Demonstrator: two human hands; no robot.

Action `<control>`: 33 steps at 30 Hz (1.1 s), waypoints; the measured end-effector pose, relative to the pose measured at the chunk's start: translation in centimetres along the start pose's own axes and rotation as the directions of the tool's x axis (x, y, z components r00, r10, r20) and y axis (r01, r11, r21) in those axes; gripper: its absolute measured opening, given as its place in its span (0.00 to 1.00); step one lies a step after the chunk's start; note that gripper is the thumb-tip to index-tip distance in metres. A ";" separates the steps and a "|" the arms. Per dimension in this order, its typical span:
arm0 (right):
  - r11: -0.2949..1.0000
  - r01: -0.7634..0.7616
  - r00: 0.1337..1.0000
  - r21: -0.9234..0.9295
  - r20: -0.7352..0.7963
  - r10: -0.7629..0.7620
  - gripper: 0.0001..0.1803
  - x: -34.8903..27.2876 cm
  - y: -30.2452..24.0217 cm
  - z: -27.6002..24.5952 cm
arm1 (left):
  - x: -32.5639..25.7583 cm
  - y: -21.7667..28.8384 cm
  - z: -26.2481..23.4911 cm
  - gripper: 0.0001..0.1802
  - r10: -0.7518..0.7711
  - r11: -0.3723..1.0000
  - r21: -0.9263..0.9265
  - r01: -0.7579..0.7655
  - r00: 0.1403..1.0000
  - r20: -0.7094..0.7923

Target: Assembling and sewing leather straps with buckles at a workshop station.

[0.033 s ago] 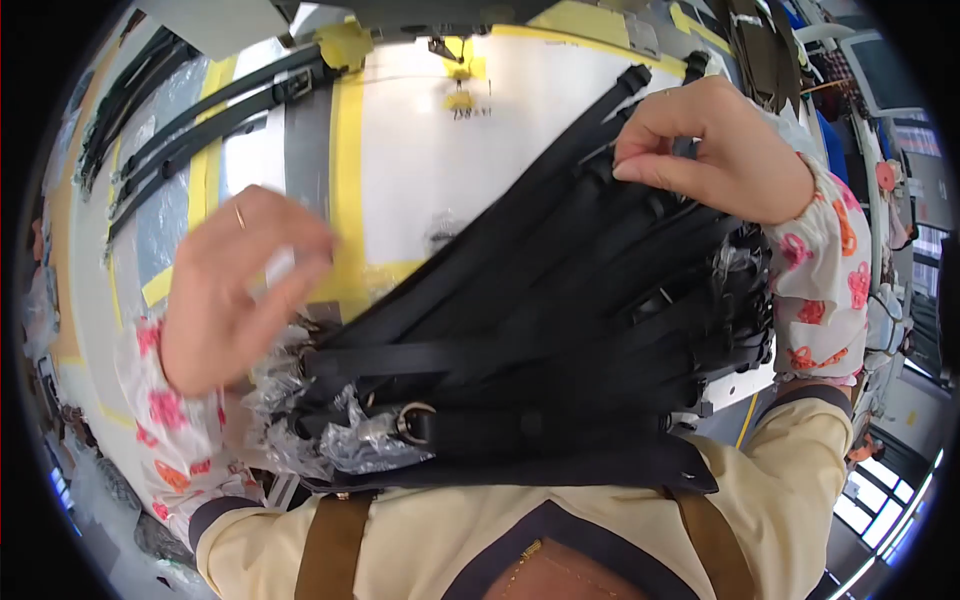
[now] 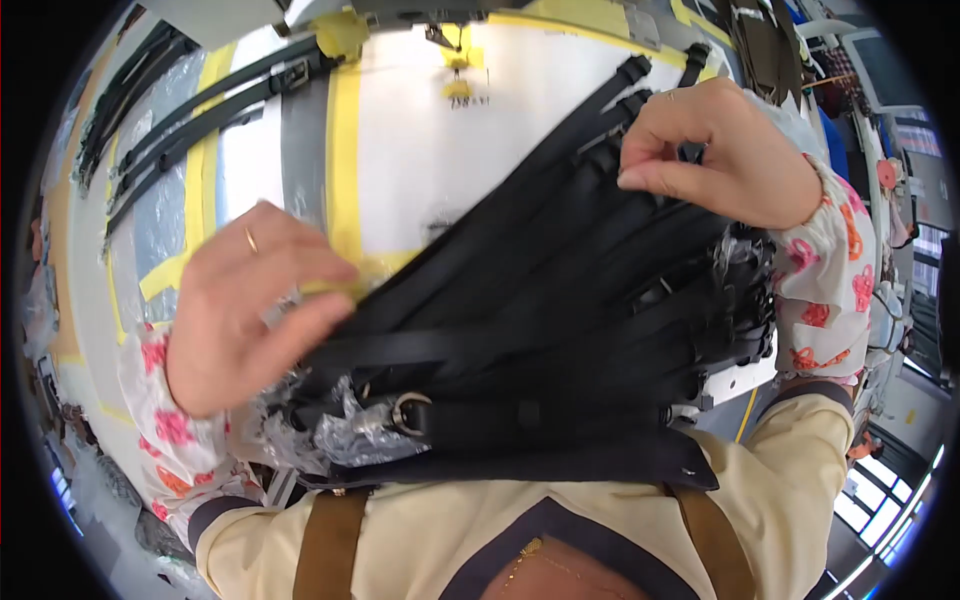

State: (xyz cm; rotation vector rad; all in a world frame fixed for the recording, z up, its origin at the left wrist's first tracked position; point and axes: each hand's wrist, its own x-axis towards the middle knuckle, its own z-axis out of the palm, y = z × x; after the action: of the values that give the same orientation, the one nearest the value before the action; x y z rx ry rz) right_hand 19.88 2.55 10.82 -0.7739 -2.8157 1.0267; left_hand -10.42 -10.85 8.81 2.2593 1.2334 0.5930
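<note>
A thick fan of black straps (image 2: 500, 260) lies across the table in front of me, spreading toward the upper right. My left hand (image 2: 235, 310) hovers by their left ends, thumb and fingers apart with nothing visible between them. Over the upper right ends, my right hand (image 2: 720, 150) is closed in a pinch; whatever its fingertips hold, if anything, cannot be made out. Near my body, one strap carries a metal ring (image 2: 411, 413). Crumpled clear plastic wrap (image 2: 360, 440) surrounds the strap ends beside that ring.
More black straps with a buckle (image 2: 292, 76) lie at the upper left. Yellow tape (image 2: 344, 150) borders a white sheet (image 2: 420, 150) beyond the pile. Brown strips (image 2: 755, 50) hang or lie at the far right.
My left hand has moved right and slightly nearer to me, toward the strap ends. My right hand has shifted slightly right, its fingertips farther from a strap's end.
</note>
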 end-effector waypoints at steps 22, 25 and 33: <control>0.907 -0.123 0.897 0.402 0.435 -0.072 0.10 1.2 -2.0 0.9 | -3.2 0.4 -5.0 0.07 -0.428 0.903 -0.168 0.396 0.864 -0.266; 0.866 -0.268 0.878 0.422 0.478 0.039 0.09 3.1 -1.8 1.4 | -4.0 -3.3 -5.9 0.08 -0.378 0.895 0.114 0.432 0.868 -0.323; 0.798 -0.178 0.984 0.575 0.087 0.157 0.17 6.6 0.7 4.9 | -3.3 -9.5 -4.4 0.09 -0.139 0.848 0.461 0.259 0.950 -0.278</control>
State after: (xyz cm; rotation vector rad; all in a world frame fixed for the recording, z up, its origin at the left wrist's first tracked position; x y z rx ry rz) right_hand 13.43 3.23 5.80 -0.9251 -2.2478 1.8188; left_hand -20.78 -8.31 6.02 2.4618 1.9004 0.5169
